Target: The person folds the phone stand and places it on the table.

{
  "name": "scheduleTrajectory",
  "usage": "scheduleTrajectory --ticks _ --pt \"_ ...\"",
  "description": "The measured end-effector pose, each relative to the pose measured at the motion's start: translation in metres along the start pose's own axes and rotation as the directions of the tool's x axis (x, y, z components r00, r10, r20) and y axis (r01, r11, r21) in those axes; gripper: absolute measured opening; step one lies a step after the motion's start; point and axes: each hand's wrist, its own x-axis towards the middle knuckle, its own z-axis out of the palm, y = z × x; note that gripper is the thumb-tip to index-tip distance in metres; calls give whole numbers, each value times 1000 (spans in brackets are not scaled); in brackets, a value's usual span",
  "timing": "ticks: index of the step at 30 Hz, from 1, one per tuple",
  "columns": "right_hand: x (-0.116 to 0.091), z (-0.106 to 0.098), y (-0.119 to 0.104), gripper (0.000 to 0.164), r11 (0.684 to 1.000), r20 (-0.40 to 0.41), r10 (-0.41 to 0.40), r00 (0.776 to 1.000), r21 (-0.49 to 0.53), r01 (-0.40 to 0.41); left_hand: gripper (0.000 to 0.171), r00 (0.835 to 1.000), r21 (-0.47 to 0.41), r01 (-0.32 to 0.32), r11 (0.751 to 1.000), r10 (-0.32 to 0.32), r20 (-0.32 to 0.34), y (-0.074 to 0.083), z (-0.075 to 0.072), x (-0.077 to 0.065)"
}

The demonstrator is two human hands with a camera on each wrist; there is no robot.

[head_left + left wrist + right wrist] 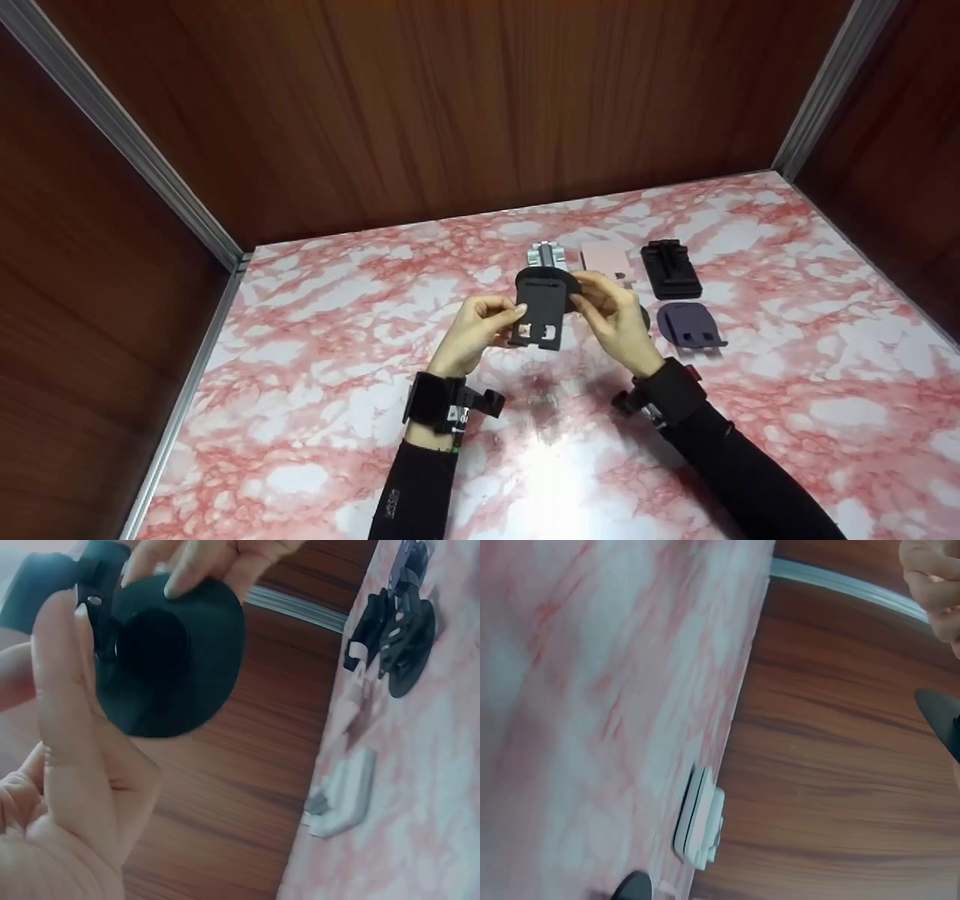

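Note:
Both hands hold a black phone stand up over the table. Its flat plate, with two small cutouts and lower lips, faces the head camera. My left hand pinches the plate's left edge between thumb and fingers. At the upper right, my right hand pinches the rim of the stand's round base, mostly behind the plate. The left wrist view shows the underside of that disc, joined to a hinged arm. Only an edge of the disc shows in the right wrist view.
Behind the held stand are a silver-white stand and a pink stand. To the right lie a folded black stand and a dark purple stand. Wood-grain panels enclose the marbled red-and-white table.

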Motion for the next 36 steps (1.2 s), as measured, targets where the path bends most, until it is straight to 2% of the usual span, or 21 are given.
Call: scheduleTrajectory --ticks 3,6,10,13,15,17,19,21,24,28,31,36 --pt "1 -1 -3 26 989 11 102 995 103 -102 20 999 49 -46 998 46 1 7 8 -5" --pt "1 -1 -7 26 950 37 220 975 219 -222 19 996 86 -92 992 92 1 14 15 -10" --pt "1 2 -14 27 858 102 342 934 372 -355 17 990 86 -135 987 137 -25 20 19 -13" --pt "2 3 -19 37 776 157 409 899 459 -433 16 987 62 -147 987 151 -55 18 19 -11" --pt "2 3 -22 48 731 192 457 868 475 -490 15 986 46 -150 988 153 -72 15 18 -8" --pt "1 3 -24 59 709 221 496 840 456 -539 14 984 35 -153 988 156 -84 11 17 -5" --pt "2 2 -24 63 699 245 524 816 423 -576 13 984 31 -151 988 153 -95 8 17 -3" --pt "2 1 -24 62 696 256 539 802 400 -596 13 983 33 -151 988 154 -101 5 17 -2" --pt "4 0 -22 58 701 251 535 807 401 -590 13 983 41 -151 988 154 -100 3 18 0" --pt "5 -2 -20 55 724 228 525 820 386 -571 13 982 43 -162 986 165 -96 -2 19 3" --pt "5 -4 -20 53 732 215 536 816 364 -576 14 981 38 -166 985 169 -98 -6 19 5" --pt "6 -6 -20 54 691 212 578 788 386 -611 14 980 40 -166 985 169 -105 -10 22 7"
